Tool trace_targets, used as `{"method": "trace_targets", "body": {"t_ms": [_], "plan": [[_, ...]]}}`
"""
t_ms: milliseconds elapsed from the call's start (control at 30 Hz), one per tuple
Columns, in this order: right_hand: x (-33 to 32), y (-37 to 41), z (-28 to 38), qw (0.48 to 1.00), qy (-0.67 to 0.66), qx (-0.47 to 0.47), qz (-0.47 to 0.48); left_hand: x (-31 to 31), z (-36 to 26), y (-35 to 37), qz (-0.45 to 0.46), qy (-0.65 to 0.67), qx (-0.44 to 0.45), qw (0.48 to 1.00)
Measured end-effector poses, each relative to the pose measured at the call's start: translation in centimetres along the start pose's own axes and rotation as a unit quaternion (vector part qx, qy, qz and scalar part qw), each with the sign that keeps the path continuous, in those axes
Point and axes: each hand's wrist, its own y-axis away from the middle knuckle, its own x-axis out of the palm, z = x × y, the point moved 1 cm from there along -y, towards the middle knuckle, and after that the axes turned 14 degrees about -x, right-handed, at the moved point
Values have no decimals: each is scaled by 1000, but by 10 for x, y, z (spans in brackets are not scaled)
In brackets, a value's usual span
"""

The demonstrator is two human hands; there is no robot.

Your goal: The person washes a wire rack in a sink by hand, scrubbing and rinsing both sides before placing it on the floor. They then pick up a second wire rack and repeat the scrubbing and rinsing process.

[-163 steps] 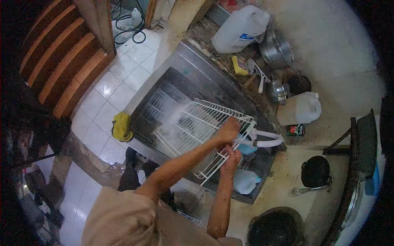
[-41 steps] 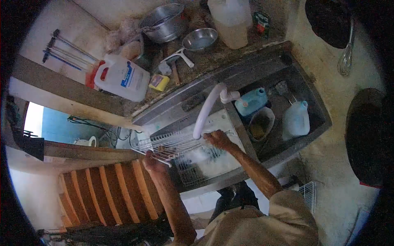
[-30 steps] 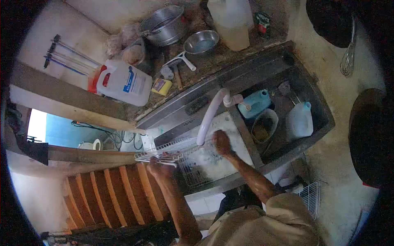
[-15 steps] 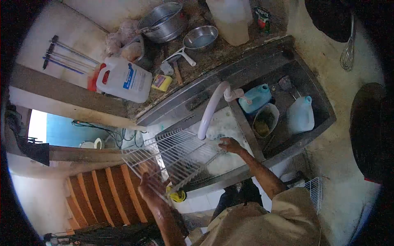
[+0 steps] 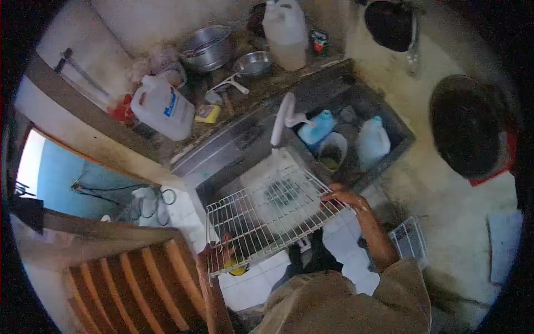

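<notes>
Dim and grainy, with a glaring opening (image 5: pixel 31 160) at left and blackened corners.

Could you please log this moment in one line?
left hand: holding wire rack; right hand: holding rack's opposite end; rack: partly over sink; white spout: above sink

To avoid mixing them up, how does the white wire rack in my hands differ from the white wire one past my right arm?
Your left hand and right hand hold the held white wire rack; no hand touches the other rack. The held rack shows almost whole; your sleeve partly hides the other rack. Both are white wire.
</notes>
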Motion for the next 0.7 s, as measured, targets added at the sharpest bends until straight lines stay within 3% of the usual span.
{"method": "trace_targets", "body": {"t_ms": [33, 133, 200, 233, 267, 300, 367, 400, 433, 533, 600, 667, 700], "plan": [[-2, 17, 4, 1000, 18, 1, -26, -12, 6, -3, -71, -3, -16, 997], [10, 88, 66, 992, 49, 51, -101, -29, 21, -14, -117, -7, -62, 991], [11, 112, 49, 991, 10, -27, -132, -45, 24, -21, -117, -50, -103, 986], [21, 119, 38, 974, -119, 10, -190, -53, 26, -27, -115, -79, -123, 982], [27, 129, 40, 945, 160, -274, -79, -60, 27, -34, -118, -107, -144, 977], [34, 144, 40, 734, 408, -530, -119, -65, 27, -44, -123, -136, -159, 970], [57, 151, 61, 929, 152, -295, -163, -78, 28, -55, -149, -187, -169, 956], [71, 156, 71, 957, 14, -181, -225, -84, 29, -55, -169, -207, -168, 949], [75, 154, 62, 959, 26, -191, -210, -87, 30, -53, -188, -222, -163, 943], [77, 194, 45, 941, 148, -58, -300, -84, 34, -65, -216, -273, -134, 928], [61, 217, -20, 931, 133, -116, -319, -80, 34, -76, -216, -301, -109, 922], [70, 284, -26, 933, 19, -164, -318, -69, 43, -89, -204, -331, -90, 917], [69, 311, -53, 923, -17, -131, -360, -60, 54, -100, -190, -351, -82, 913]]}}
